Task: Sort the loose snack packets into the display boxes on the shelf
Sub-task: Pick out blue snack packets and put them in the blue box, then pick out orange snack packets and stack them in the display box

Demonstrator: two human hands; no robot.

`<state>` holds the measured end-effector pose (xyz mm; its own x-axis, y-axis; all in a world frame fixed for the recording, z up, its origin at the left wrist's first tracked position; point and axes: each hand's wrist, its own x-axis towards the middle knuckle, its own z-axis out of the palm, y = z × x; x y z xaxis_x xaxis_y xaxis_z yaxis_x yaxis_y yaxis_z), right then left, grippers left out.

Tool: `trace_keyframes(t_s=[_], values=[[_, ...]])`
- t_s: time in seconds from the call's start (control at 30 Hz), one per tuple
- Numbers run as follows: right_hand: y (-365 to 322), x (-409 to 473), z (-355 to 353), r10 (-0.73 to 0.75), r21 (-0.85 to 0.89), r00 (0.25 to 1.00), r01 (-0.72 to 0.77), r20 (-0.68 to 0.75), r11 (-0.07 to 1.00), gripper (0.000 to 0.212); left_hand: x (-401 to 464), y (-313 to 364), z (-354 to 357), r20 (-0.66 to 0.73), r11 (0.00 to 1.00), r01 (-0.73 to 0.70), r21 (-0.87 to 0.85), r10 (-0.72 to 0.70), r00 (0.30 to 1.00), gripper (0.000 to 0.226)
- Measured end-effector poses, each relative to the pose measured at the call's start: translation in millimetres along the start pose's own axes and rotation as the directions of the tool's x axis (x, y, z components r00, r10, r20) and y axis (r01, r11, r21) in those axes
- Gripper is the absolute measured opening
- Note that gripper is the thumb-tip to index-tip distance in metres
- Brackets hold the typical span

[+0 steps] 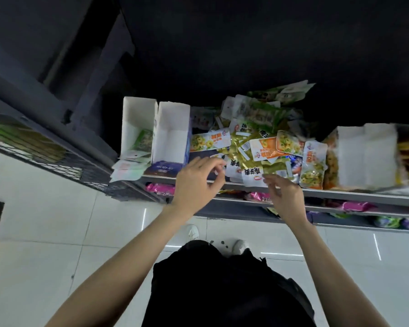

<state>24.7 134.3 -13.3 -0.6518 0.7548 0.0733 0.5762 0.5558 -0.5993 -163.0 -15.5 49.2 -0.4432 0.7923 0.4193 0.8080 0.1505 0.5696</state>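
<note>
Shelf (pixel 316 192) carries display boxes (pixel 172 135) and loose snack packets (pixel 253 142).

Large black Chinese characters stand on the white snack packets (pixel 250 172) at the shelf's (pixel 340 193) front edge, but they are too blurred to read.

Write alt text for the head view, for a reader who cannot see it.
A person's left hand and right hand reach, fingers loosely curled, to the front edge of a heap of loose snack packets on a shop shelf. Left of the heap stand two open white display boxes; another stands to its right.
</note>
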Motion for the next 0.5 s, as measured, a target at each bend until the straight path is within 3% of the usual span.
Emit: trace_keyframes(t_s=[0.1, 0.2, 0.33, 0.5], values=[[43.5, -2.7, -13.7, 0.075, -0.069, 0.997, -0.073, 0.020, 0.995, 0.028, 12.3, 18.7, 64.0, 0.225, 0.946, 0.319, -0.057, -0.299, 0.927, 0.025], [68.2, 5.8, -12.5, -0.002, -0.162, 0.990, 0.024, 0.139, 0.987, 0.041, 20.3, 21.7, 114.2, 0.379, 0.806, 0.584, 0.090, -0.570, 0.729, 0.052], [72.5, 19.3, -4.8, -0.047, -0.181, 0.934, 0.118, 0.355, 0.976, 0.050, 19.2, 18.6, 152.0, 0.351, 0.640, 0.751, 0.162, -0.749, 0.562, 0.065], [76.5, 25.3, 6.2, -0.053, -0.262, 0.893, 0.187, 0.447, 0.947, 0.050, 20.7, 20.7, 166.6, 0.261, 0.588, 0.785, 0.197, -0.803, 0.536, 0.058]])
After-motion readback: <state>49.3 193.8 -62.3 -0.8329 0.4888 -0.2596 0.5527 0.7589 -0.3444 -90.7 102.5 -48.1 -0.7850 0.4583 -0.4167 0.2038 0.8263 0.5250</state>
